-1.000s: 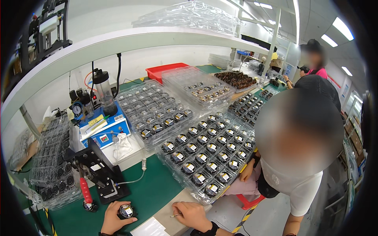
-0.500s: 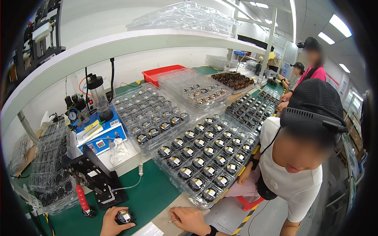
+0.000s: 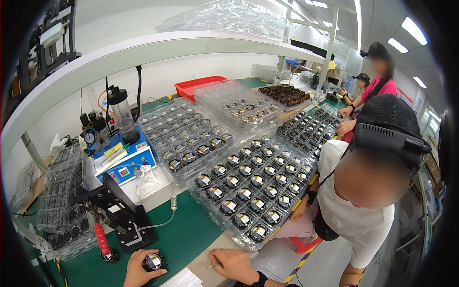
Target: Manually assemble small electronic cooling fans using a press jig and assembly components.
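At the bottom left of the head view, my left hand (image 3: 139,269) grips a small round black part (image 3: 154,261) with a white-and-yellow label on its face. Thumb and fingers curl around its rim, just above the green mat. My right hand (image 3: 234,266) rests by the bench's front edge, fingers bent, pinching a thin pale stick (image 3: 214,265). White paper (image 3: 182,279) lies between the hands. Behind my left hand stands a black hand press (image 3: 117,215) with a red-handled lever (image 3: 101,239).
Clear plastic trays (image 3: 258,191) of similar round parts fill the bench's middle. A blue control box (image 3: 129,162) with a gauge sits at the back left. More stacked trays (image 3: 62,191) stand far left, a red bin (image 3: 198,86) farther back. A co-worker in white (image 3: 358,215) sits at right.
Both hands keep their grips, almost in place. The view has shifted slightly, and the co-worker in white has moved their head a little.
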Available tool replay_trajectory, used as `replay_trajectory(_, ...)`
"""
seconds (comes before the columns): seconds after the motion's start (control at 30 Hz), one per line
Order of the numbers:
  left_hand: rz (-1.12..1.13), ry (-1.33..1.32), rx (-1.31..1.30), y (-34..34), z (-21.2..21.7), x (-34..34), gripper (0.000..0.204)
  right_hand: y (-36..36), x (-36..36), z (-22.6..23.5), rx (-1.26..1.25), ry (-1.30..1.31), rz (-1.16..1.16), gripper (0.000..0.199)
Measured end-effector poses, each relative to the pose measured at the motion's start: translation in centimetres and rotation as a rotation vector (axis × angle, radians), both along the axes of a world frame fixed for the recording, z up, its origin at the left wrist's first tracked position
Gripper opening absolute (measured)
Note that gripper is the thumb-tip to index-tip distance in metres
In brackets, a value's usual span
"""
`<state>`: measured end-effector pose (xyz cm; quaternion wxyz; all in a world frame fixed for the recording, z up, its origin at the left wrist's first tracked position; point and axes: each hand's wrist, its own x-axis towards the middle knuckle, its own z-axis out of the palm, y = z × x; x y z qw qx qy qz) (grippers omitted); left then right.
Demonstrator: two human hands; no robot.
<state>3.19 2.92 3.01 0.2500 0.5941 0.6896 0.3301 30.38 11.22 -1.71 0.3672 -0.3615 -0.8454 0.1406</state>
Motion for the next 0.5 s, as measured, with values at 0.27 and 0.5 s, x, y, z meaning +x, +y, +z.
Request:
replay_trajectory(0.27,-0.006,0.034,0.055,-0.27,-0.35,-0.21,0.058,-0.13,0.16,-0.26,0.017,-0.011,-0.002,0.015)
replay_trajectory(0.5,0.018,0.019,0.027,0.05,-0.71,-0.19,0.056,0.01,0.24,-0.23,0.067,0.007,-0.008,0.015)
